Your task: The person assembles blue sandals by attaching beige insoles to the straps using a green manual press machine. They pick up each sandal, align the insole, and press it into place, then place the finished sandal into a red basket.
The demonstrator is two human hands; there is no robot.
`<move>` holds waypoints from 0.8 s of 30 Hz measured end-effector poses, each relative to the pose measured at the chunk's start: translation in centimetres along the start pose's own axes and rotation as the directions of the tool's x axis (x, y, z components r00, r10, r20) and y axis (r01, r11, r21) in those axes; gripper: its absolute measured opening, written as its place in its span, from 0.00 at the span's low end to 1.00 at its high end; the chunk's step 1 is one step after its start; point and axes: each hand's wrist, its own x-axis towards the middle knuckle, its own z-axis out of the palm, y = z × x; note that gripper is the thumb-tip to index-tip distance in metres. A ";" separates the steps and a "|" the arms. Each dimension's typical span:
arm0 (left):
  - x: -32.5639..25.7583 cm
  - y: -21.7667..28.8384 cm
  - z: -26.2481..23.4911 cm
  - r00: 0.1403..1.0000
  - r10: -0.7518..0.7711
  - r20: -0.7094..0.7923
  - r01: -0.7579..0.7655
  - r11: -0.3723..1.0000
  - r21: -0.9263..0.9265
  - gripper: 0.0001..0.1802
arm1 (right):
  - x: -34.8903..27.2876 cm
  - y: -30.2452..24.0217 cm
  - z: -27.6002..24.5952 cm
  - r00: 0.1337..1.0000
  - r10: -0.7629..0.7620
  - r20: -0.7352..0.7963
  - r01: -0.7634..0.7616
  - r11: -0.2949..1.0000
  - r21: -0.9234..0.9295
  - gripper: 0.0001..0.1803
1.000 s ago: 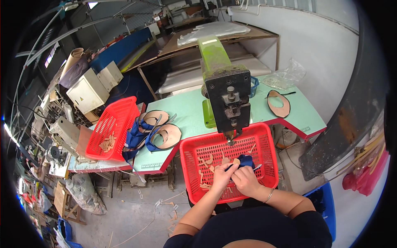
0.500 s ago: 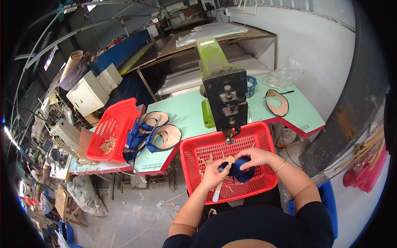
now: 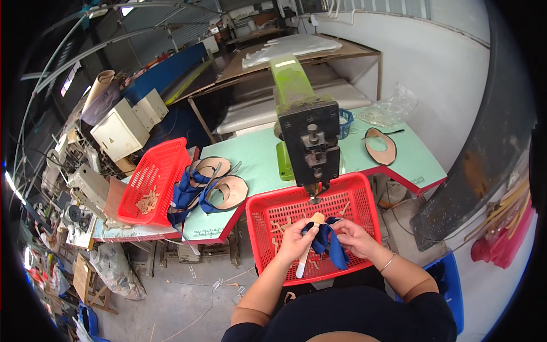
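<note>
Over a red perforated basket (image 3: 373,251), my left hand (image 3: 295,239) pinches a narrow beige strip (image 3: 303,263) whose pale end hangs below the fingers. A rounded tan tab (image 3: 317,218) sticks up at its fingertips. A dark blue fabric piece (image 3: 337,253) hangs between both hands, and my right hand (image 3: 354,236) holds its right side with bent fingers. How the strip and the fabric join is hidden by the fingers. Just beyond my hands stands a green press machine (image 3: 293,82) with a black head (image 3: 310,137).
Tan scraps lie in the basket. On the pale green table (image 3: 262,162), blue-strapped tan pieces (image 3: 232,191) lie left beside another red basket (image 3: 181,151). A tan ring-shaped piece (image 3: 380,149) and a small blue basket (image 3: 345,121) are right. A dark pillar (image 3: 473,154) rises at right.
The blue fabric has turned from a bunched shape to a longer hanging one. My right hand has shifted down and now grips its edge; the left stays near the same place.
</note>
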 end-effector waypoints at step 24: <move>3.1 4.5 3.4 0.958 -0.179 -0.226 0.029 0.841 -0.540 0.07 | 1.9 -7.5 1.9 0.957 -0.172 -0.234 0.153 0.983 -0.098 0.05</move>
